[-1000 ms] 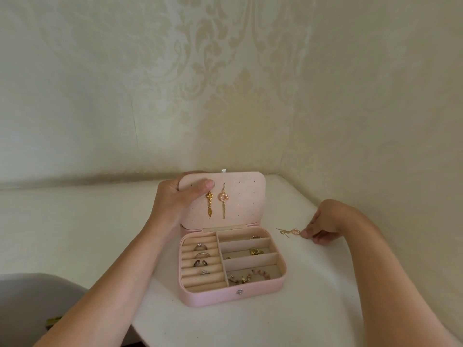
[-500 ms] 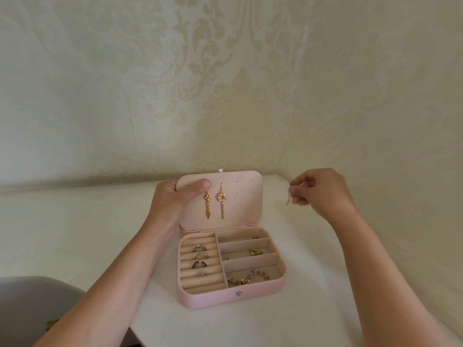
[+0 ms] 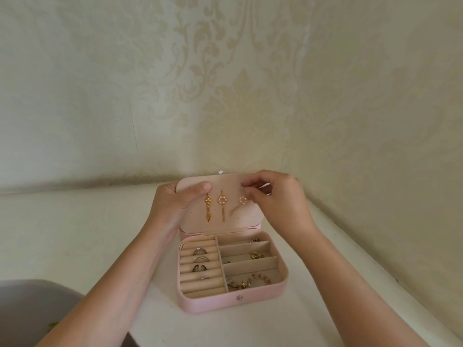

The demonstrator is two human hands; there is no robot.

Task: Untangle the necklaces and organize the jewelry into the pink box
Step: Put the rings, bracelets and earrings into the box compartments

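1. Left hand [image 3: 172, 209] gripped the left edge of the open lid [image 3: 233, 225], thumb on its inner face; right hand [image 3: 278, 199] pinched a pink bead earring [image 3: 242, 200] against the lid.
2. Two hanging earrings [image 3: 222, 204] dangled just left of it.
3. Pink box [image 3: 225, 303] sat on a white table [image 3: 75, 234], rings [image 3: 200, 259] in its left rolls.
4. Walls [image 3: 363, 146] stood close behind and to the right.

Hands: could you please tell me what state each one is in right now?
Left hand: grips the left edge of the open lid, thumb on its inner face.
Right hand: fingers pinch the pink bead earring at the lid.
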